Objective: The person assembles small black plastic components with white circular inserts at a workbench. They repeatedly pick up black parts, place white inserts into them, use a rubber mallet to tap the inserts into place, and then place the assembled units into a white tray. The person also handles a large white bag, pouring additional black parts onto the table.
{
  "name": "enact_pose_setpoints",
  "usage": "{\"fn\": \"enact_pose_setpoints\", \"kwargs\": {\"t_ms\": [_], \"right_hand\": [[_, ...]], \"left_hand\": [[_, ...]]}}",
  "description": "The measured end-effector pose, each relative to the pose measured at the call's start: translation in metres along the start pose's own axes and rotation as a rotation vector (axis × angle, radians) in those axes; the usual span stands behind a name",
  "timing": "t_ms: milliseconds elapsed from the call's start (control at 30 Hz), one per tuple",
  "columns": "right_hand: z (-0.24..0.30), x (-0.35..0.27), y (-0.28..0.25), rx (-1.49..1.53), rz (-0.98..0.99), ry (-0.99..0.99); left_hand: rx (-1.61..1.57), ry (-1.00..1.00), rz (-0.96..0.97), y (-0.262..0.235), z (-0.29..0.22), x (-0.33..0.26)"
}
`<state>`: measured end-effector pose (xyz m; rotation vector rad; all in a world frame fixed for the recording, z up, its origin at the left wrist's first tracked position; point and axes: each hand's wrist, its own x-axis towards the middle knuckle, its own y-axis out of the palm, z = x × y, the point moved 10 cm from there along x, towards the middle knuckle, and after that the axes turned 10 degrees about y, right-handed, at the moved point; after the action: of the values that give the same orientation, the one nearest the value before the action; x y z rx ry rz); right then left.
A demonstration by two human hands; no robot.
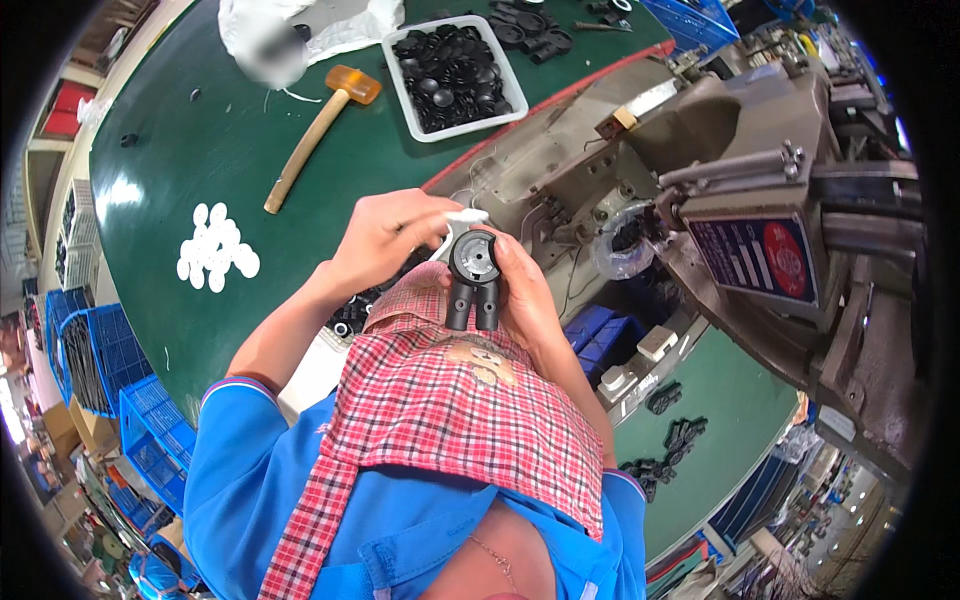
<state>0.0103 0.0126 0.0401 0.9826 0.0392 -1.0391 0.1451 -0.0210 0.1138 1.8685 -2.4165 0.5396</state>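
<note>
My right hand (523, 285) is closed round a black plastic part with a round, cup-like head and two short tubular legs (474, 272). It is held upright in front of my apron, its round face turned up. Just above it, my left hand (392, 238) pinches a small white disc (466, 215), seen nearly edge-on. The disc is close to the rim of the round head; whether they touch I cannot tell. Similar white discs (215, 243) lie in a loose cluster on the green table (240, 330), to the left.
A mallet (312, 148) with an amber head lies beyond my hands. Behind it stands a white tub (428, 134) of black round caps, beside a white plastic bag (350, 38). A heavy metal machine (740, 200) takes up the right. Black parts (684, 436) lie at lower right.
</note>
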Motion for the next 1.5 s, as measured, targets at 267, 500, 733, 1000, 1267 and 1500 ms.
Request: {"fn": "enact_pose_setpoints", "kwargs": {"t_ms": [267,500,733,1000,1267,1500], "right_hand": [[-0.007,-0.014,-0.010,-0.044,-0.006,0.055],[-0.035,-0.018,-0.018,-0.056,0.013,0.181],[-0.046,-0.030,-0.024,-0.149,-0.030,0.254],[-0.048,-0.032,-0.026,-0.205,-0.019,0.269],[-0.041,-0.033,-0.026,-0.223,-0.081,0.174],[-0.044,-0.039,-0.020,-0.151,0.060,0.163]], "left_hand": [[0.087,-0.142,0.226,0.039,0.002,0.009],[-0.106,-0.253,0.239,0.056,0.041,-0.008],[-0.382,-0.462,0.125,0.073,0.053,-0.042],[-0.369,-0.436,-0.098,0.068,0.051,-0.052],[-0.311,-0.319,-0.239,0.064,0.038,-0.058],[0.179,0.008,-0.114,0.060,-0.016,-0.049]]}}
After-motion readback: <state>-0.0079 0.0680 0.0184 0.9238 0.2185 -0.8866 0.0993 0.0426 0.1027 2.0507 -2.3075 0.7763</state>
